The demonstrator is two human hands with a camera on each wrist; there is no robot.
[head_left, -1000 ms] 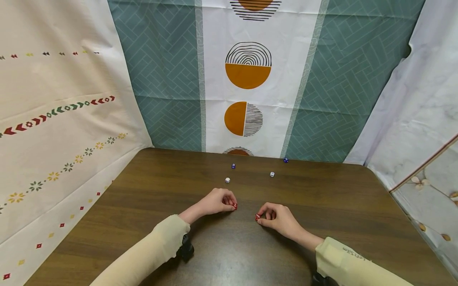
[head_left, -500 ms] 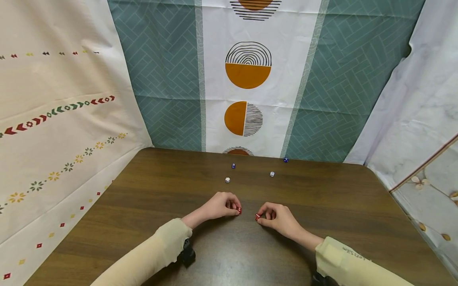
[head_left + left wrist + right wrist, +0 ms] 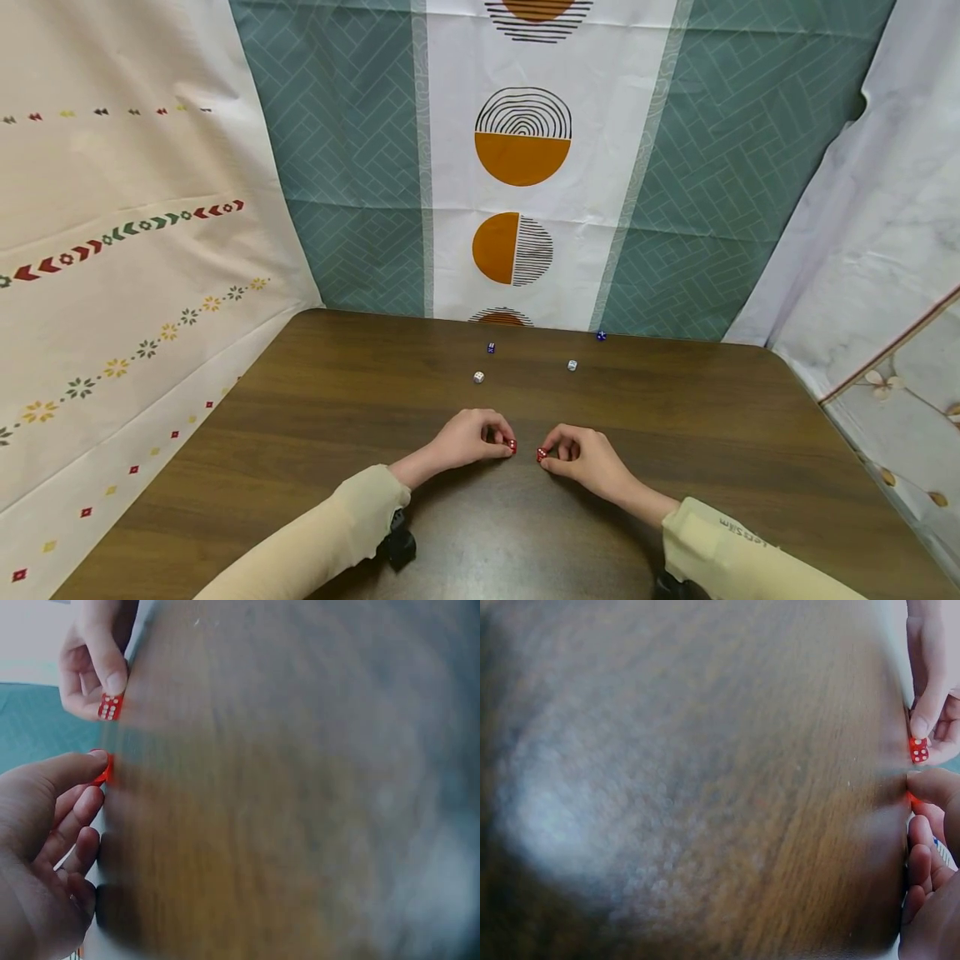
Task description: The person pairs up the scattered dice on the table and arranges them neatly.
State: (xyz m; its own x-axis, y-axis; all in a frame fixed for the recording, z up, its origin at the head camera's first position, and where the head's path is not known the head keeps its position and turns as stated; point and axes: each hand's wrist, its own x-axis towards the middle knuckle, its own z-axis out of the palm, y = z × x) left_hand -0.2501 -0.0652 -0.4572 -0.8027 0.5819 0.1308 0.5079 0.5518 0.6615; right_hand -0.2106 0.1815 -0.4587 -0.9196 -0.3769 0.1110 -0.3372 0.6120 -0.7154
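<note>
My left hand (image 3: 472,439) pinches a red die (image 3: 512,447) between thumb and fingertips, low over the brown table. Facing it, a short gap to the right, my right hand (image 3: 587,460) pinches a second red die (image 3: 541,454). White pips show on the right hand's red die (image 3: 110,706) in the left wrist view, under the thumb. In the right wrist view the left hand's red die (image 3: 919,751) also shows its pips. Each wrist camera sees its own hand's die mostly covered by the thumb.
Beyond the hands on the table (image 3: 360,375) lie two white dice, one at left (image 3: 478,377) and one at right (image 3: 572,365). Farther back are a blue die (image 3: 491,348) and another blue die (image 3: 601,336) near the far edge. Patterned cloth (image 3: 352,167) hangs behind the table.
My left hand has moved right and slightly nearer with its red die, narrowing the gap to the other one. The right hand has stayed in place, still pinching its die.
</note>
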